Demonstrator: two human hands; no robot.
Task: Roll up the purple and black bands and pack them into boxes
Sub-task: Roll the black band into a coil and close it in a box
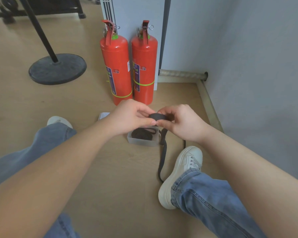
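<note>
A partly rolled black band (157, 116) is held in the air between both hands. My left hand (131, 115) pinches the roll from the left, and my right hand (181, 121) grips it from the right. The band's loose tail (163, 155) hangs down to the floor and runs toward my right shoe. Below the hands a clear plastic box (141, 142) stands on the floor with a coiled black band (144, 133) inside. No purple band is visible.
Two red fire extinguishers (116, 66) (144, 66) stand just behind the hands. A black round stand base (58, 68) lies at the left. A white item (104, 115) peeks out behind my left hand. My white shoe (181, 176) and the grey wall (256, 66) are at the right.
</note>
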